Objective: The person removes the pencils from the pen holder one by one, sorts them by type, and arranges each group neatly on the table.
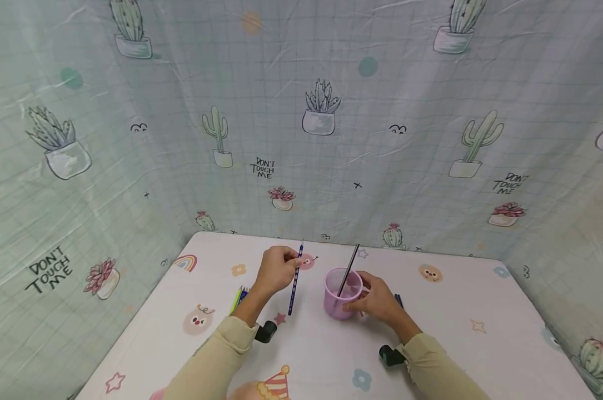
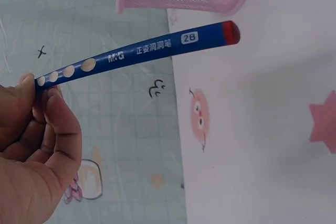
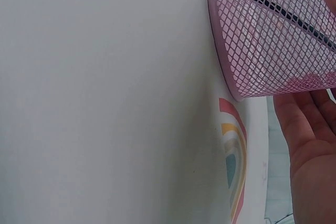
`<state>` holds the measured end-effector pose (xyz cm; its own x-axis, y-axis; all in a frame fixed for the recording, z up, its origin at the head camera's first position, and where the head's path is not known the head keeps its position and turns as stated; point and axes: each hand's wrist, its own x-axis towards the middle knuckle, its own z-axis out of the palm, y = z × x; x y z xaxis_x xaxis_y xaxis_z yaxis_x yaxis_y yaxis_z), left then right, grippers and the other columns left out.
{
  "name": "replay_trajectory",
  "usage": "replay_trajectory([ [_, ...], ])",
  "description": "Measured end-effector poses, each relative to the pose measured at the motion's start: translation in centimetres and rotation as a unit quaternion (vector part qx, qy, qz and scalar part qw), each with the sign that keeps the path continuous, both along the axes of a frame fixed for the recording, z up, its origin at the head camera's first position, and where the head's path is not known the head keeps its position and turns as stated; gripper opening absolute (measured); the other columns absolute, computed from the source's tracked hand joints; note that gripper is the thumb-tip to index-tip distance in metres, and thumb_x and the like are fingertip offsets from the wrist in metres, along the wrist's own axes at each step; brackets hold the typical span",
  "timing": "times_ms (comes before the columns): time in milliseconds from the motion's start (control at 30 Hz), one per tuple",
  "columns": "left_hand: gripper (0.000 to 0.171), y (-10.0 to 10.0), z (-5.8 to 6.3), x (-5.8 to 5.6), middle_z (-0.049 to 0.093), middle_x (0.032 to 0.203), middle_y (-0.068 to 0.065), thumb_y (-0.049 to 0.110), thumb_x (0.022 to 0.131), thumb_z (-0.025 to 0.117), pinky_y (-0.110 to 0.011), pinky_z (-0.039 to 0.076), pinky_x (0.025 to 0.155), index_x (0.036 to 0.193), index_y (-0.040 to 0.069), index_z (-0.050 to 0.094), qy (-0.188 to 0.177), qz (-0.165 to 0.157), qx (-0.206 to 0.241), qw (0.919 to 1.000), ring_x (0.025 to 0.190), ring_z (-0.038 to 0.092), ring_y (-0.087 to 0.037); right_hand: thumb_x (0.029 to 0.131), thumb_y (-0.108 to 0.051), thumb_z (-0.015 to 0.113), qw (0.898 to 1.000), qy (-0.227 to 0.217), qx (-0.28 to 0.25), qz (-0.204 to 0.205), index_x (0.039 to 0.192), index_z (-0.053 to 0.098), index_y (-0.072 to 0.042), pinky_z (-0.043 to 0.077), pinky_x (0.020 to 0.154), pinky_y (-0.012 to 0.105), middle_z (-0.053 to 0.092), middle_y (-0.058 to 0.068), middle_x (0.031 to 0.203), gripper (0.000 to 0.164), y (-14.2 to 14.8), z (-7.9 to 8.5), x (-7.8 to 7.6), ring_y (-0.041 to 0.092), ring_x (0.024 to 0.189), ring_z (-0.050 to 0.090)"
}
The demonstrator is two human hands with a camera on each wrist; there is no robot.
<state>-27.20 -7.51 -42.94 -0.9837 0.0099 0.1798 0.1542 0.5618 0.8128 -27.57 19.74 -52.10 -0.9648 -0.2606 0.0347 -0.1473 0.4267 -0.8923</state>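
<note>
My left hand (image 1: 276,269) pinches a blue pencil (image 1: 293,291) near its upper end, thumb against fingertips. In the left wrist view the pencil (image 2: 126,56) shows a row of pale oval notches, a 2B mark and a red end, which points away from the hand. To its right, a pink mesh pen holder (image 1: 335,308) stands upright on the table. My right hand (image 1: 378,297) grips its right side, thumb on the near face. A thin dark pencil or pen (image 1: 349,269) leans inside the holder, its upper end above the rim.
Left of the left forearm lie a yellow-green pencil (image 1: 237,299) and several blue ones, partly hidden by the arm. Dark blue sticks (image 1: 398,300) show beyond the right wrist. A printed cloth wall (image 1: 356,211) rises behind the white table (image 1: 441,328).
</note>
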Motion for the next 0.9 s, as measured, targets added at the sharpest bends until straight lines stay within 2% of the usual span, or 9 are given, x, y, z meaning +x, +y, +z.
replay_trajectory([
  [467,0.011,-3.4,-1.9,0.5,0.073,0.080,-0.009,0.008,0.095,0.073,-0.026,0.050,0.063,0.088,0.000,0.075,-0.018,0.022,-0.016,0.9995,0.071,0.062,-0.014,0.070,-0.017,0.098,1.000,-0.009,0.006,-0.004,0.145,0.056,-0.008,0.051,0.112,0.050,0.065,0.013,0.142,0.087,0.0,0.2,0.0,0.036,0.136,0.060],
  [700,0.011,-5.2,-2.8,1.0,0.072,0.083,-0.009,0.009,0.096,0.072,-0.026,0.049,0.061,0.091,0.000,0.074,-0.061,0.035,-0.019,0.9973,0.072,0.060,-0.014,0.069,-0.017,0.098,1.000,-0.010,0.000,0.003,0.145,0.056,-0.008,0.050,0.112,0.052,0.064,0.014,0.143,0.087,0.0,0.1,0.0,0.038,0.137,0.058],
  [900,0.011,-6.6,-3.6,1.5,0.070,0.079,-0.009,0.010,0.096,0.073,-0.026,0.049,0.059,0.091,0.000,0.074,-0.081,0.047,-0.022,0.9954,0.068,0.060,-0.015,0.069,-0.015,0.098,1.000,-0.010,-0.002,0.003,0.144,0.056,-0.007,0.051,0.111,0.052,0.063,0.015,0.143,0.087,-0.1,0.1,0.0,0.039,0.137,0.058],
])
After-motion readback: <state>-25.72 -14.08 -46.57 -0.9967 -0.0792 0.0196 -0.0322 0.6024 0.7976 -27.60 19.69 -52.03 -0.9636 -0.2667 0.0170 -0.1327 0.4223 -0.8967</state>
